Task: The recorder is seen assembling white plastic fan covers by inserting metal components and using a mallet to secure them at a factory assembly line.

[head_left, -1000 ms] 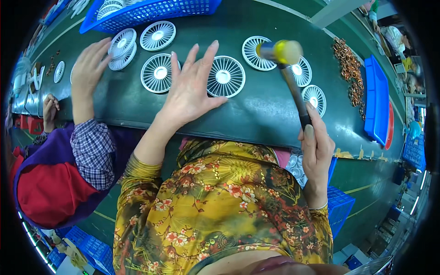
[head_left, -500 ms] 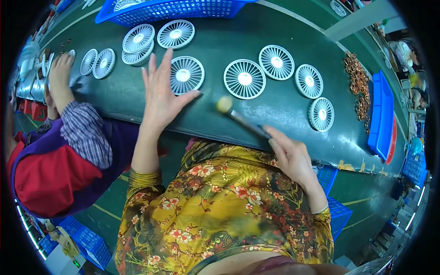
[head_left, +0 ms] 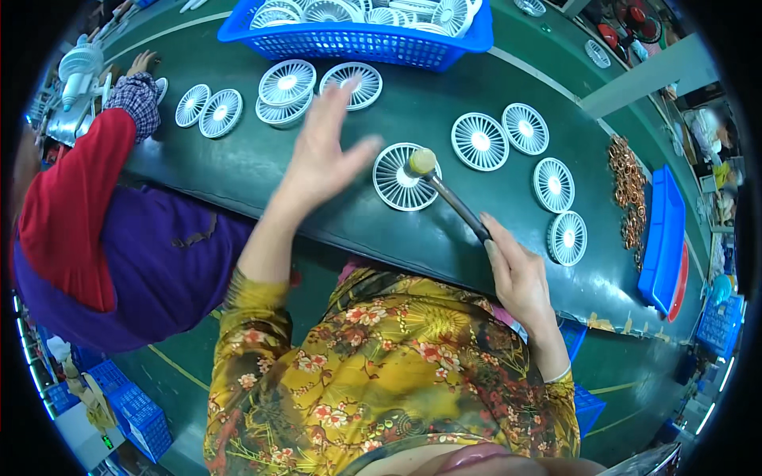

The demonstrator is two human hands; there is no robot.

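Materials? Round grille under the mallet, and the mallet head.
Grille: likely moulded plastic, matte white, thin even spokes. Mallet head: looks like rubber or soft plastic, dull yellowish, no metallic shine; can't say which. Right hand grips its dark handle.

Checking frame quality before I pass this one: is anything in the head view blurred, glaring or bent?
Head view: the left hand is smeared by motion blur; the right hand and the mallet it grips are sharp; the fisheye bends the green table edge toward the rim; corners are black; soft glare sits on the table near the blue basket.
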